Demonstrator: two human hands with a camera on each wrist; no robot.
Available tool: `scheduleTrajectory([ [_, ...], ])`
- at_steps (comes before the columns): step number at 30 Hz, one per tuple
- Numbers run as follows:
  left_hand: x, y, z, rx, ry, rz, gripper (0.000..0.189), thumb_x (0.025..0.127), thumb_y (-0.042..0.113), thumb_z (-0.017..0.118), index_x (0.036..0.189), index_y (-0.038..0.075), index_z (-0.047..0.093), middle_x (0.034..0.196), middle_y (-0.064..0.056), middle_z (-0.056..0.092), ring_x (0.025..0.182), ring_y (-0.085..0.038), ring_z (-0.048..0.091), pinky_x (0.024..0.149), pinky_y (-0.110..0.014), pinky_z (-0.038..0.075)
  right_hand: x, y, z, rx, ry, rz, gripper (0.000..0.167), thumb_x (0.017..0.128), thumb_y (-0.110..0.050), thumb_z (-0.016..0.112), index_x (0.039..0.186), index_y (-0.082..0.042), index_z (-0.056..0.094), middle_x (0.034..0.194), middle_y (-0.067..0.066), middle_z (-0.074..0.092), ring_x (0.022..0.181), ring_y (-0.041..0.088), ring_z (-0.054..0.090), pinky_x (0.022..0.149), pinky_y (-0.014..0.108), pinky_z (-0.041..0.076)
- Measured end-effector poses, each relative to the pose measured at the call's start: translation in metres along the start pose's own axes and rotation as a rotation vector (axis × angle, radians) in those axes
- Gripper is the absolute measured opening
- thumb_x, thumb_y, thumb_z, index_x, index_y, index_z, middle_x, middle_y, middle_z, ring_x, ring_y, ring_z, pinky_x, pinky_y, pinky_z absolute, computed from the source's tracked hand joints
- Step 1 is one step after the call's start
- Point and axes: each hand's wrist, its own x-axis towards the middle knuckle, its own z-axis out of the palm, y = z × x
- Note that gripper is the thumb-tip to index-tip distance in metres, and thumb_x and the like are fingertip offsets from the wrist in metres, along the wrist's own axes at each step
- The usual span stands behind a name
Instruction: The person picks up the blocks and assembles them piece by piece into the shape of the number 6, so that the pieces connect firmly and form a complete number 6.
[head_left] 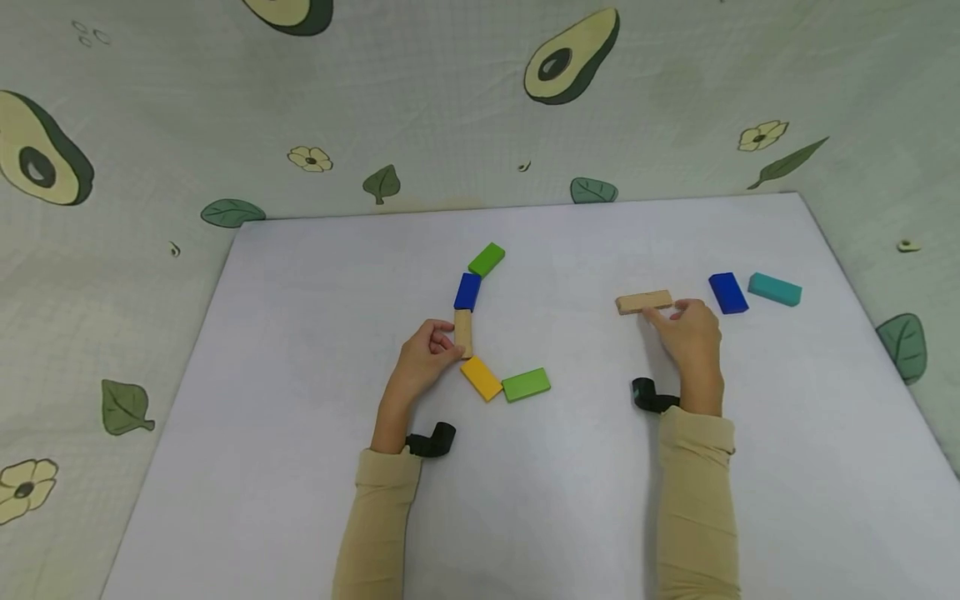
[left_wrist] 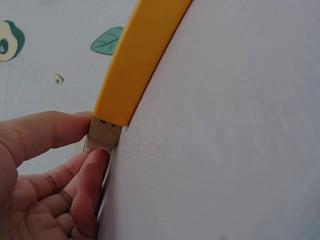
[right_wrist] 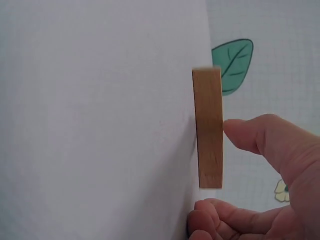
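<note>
My left hand point(head_left: 423, 358) pinches a plain wooden block point(head_left: 463, 332), with thumb and fingertips on its sides in the left wrist view. That block stands in a curved row, touching a blue block point(head_left: 467, 292) above it. A yellow block point(head_left: 482, 379) lies at its near end and looms large in the left wrist view. On the right, my right hand point(head_left: 688, 337) holds another plain wooden block point(right_wrist: 209, 127) at its right part. The thumb point(right_wrist: 245, 134) meets the block's side, while the other fingers are partly hidden.
One green block point(head_left: 487, 260) tops the curved row, and another green block point(head_left: 527, 385) ends it near the yellow one. Beyond my right hand lie a dark blue block point(head_left: 728, 293) and a teal block point(head_left: 775, 289). The white table point(head_left: 285, 333) borders an avocado-print cloth point(head_left: 450, 100).
</note>
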Motion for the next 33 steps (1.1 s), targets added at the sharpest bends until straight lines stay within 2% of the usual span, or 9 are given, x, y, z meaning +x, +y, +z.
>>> scheduleTrajectory([
  [2, 0.000, 0.000, 0.000, 0.001, -0.001, 0.002, 0.037, 0.086, 0.019, 0.065, 0.118, 0.006, 0.052, 0.088, -0.007, 0.053, 0.075, -0.017, 0.046, 0.067, -0.024, 0.039, -0.001, 0.000, 0.000, -0.007, -0.005, -0.008, 0.085, 0.089, -0.050, 0.052, 0.141, 0.010, 0.024, 0.119, 0.027, 0.047, 0.102, 0.035, 0.047, 0.085, 0.046, 0.045],
  [6, 0.000, -0.001, 0.000, 0.005, -0.002, 0.002, 0.037, 0.086, 0.020, 0.065, 0.118, 0.007, 0.051, 0.088, -0.007, 0.053, 0.075, -0.017, 0.046, 0.067, -0.025, 0.039, -0.002, -0.001, 0.000, 0.007, -0.051, -0.012, 0.097, 0.086, -0.058, 0.051, 0.146, 0.004, 0.009, 0.131, 0.033, 0.037, 0.113, 0.042, 0.043, 0.095, 0.054, 0.039],
  [13, 0.001, -0.001, 0.001, 0.005, 0.001, 0.005, 0.038, 0.086, 0.019, 0.066, 0.118, 0.006, 0.051, 0.088, -0.007, 0.053, 0.075, -0.017, 0.046, 0.067, -0.024, 0.038, -0.003, -0.016, 0.004, -0.079, -0.107, -0.015, 0.106, 0.081, -0.062, 0.056, 0.147, 0.000, 0.000, 0.143, 0.038, 0.012, 0.126, 0.053, 0.024, 0.098, 0.064, 0.030],
  [19, 0.000, 0.000, 0.001, 0.003, 0.004, 0.009, 0.037, 0.086, 0.018, 0.066, 0.118, 0.005, 0.052, 0.087, -0.007, 0.053, 0.074, -0.016, 0.046, 0.066, -0.023, 0.038, -0.003, -0.028, 0.012, -0.133, -0.089, 0.004, 0.115, 0.075, -0.061, 0.063, 0.144, 0.006, 0.000, 0.143, 0.036, 0.011, 0.127, 0.052, 0.020, 0.096, 0.069, 0.026],
  [25, -0.001, 0.001, 0.002, 0.004, 0.010, -0.004, 0.037, 0.086, 0.018, 0.066, 0.117, 0.006, 0.052, 0.087, -0.007, 0.053, 0.074, -0.017, 0.046, 0.067, -0.024, 0.038, -0.003, -0.031, 0.015, -0.142, -0.066, 0.015, 0.108, 0.076, -0.053, 0.067, 0.140, 0.010, 0.007, 0.139, 0.036, 0.015, 0.124, 0.052, 0.022, 0.095, 0.069, 0.024],
  [33, -0.001, 0.002, 0.000, 0.009, 0.009, 0.000, 0.038, 0.085, 0.018, 0.067, 0.118, 0.006, 0.052, 0.087, -0.007, 0.054, 0.075, -0.017, 0.047, 0.066, -0.023, 0.038, -0.002, -0.032, 0.015, -0.155, -0.069, 0.013, 0.104, 0.080, -0.050, 0.064, 0.141, 0.010, 0.005, 0.139, 0.037, 0.014, 0.125, 0.054, 0.021, 0.095, 0.070, 0.024],
])
